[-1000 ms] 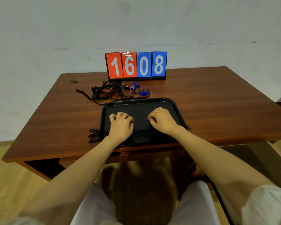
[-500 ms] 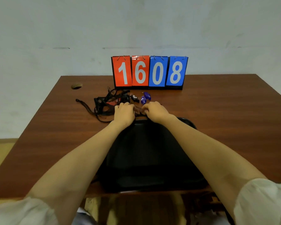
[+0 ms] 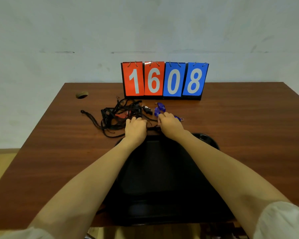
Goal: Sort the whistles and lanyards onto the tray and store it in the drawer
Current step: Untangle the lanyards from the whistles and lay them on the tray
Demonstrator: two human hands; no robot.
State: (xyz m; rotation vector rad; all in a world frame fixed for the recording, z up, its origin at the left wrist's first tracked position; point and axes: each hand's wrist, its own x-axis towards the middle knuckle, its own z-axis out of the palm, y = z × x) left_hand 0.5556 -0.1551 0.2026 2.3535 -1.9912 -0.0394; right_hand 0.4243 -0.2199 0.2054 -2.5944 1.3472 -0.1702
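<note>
Lanyards [image 3: 117,116] now beneath left hand [image 3: 135,129]

Both forearms reach across a black tray [image 3: 207,139] lying on a brown wooden table [image 3: 248,121]. The left hand [image 3: 135,127] rests with curled fingers at the near edge of a tangle of black lanyards [image 3: 110,118]. The right hand [image 3: 170,125] sits just beside it, knuckles up, touching the blue whistles [image 3: 160,107]; whether either hand holds anything is hidden. A black whistle [image 3: 148,110] lies between the cords and the blue ones. Behind them stands a flip scoreboard [image 3: 164,80] reading 1608.
</note>
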